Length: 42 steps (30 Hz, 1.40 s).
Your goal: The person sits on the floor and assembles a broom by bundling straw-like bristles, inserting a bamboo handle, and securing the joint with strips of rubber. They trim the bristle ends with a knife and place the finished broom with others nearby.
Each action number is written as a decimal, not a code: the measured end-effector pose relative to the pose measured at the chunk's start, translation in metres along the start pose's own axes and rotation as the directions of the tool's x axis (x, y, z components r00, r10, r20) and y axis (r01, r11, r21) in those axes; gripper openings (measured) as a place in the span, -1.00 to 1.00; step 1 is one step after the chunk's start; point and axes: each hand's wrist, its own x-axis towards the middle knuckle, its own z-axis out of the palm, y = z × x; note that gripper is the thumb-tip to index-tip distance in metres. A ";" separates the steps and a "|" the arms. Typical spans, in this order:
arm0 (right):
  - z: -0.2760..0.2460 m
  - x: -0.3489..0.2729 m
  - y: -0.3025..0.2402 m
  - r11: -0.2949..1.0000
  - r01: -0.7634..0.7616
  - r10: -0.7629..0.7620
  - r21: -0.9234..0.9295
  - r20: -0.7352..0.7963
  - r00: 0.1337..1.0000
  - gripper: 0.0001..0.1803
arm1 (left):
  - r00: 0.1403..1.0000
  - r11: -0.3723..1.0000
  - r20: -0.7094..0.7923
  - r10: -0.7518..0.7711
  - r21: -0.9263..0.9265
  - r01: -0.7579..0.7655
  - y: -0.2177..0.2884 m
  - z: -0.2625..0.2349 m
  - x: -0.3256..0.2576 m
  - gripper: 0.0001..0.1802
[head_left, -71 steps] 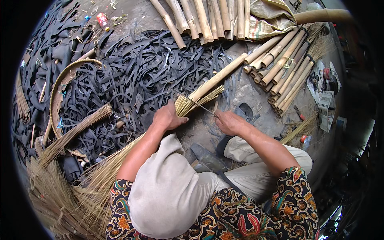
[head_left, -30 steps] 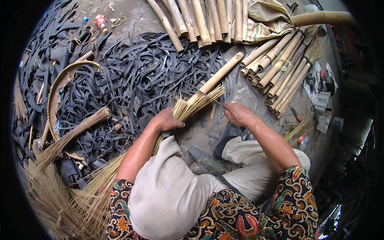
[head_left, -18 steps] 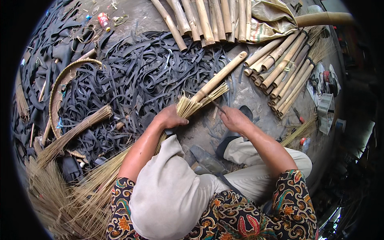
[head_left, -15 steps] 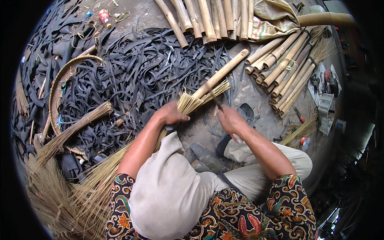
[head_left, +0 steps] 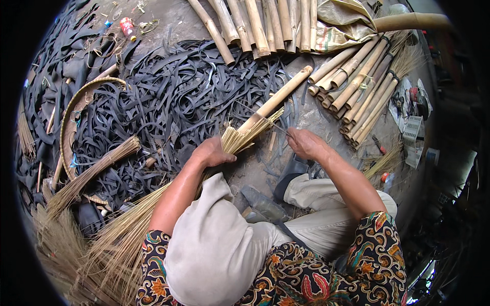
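A loose pile of dry broom straw (head_left: 76, 239) lies on the floor at 8 o'clock, and a big heap of black rubber strips (head_left: 168, 102) fills the space at 11 o'clock. The left hand (head_left: 212, 152) is wrapped tight around the bundle of straw sticks (head_left: 242, 136), right where the sticks meet the bamboo handle (head_left: 278, 97), which points up toward 1 o'clock. The right hand (head_left: 303, 143) pinches a thin thread (head_left: 275, 125) that runs to the bundle. A moment ago this hand was closer to the sticks; now it has moved out toward 3 o'clock, so the thread looks pulled tight. That likely means the tie around the broom is being drawn snug. More bamboo poles (head_left: 357, 86) lie at 2 o'clock.
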 end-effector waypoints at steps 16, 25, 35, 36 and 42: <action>0.044 -0.025 -0.068 0.980 -0.057 0.049 0.189 0.044 0.998 -0.64 | 0.965 0.952 -0.054 -0.258 0.157 0.264 0.041 -0.010 -0.006 -0.12; 0.008 0.011 -0.015 0.882 -0.307 0.376 0.358 -0.142 0.916 -0.60 | 0.982 0.962 -0.002 -0.189 0.200 0.186 0.034 -0.020 -0.016 -0.10; 0.014 -0.014 -0.056 0.889 -0.268 0.265 0.372 0.059 0.962 -0.67 | 0.984 0.979 -0.073 -0.163 0.108 0.171 0.027 -0.008 -0.008 -0.04; 0.019 -0.017 -0.065 0.967 -0.123 0.109 0.224 0.076 0.991 -0.66 | 0.987 0.985 -0.099 -0.128 0.099 0.138 0.029 -0.009 -0.007 -0.03; 0.043 -0.021 -0.078 0.961 -0.110 0.107 0.253 0.025 0.994 -0.60 | 0.977 0.969 -0.068 -0.204 0.129 0.211 0.042 -0.015 -0.009 -0.03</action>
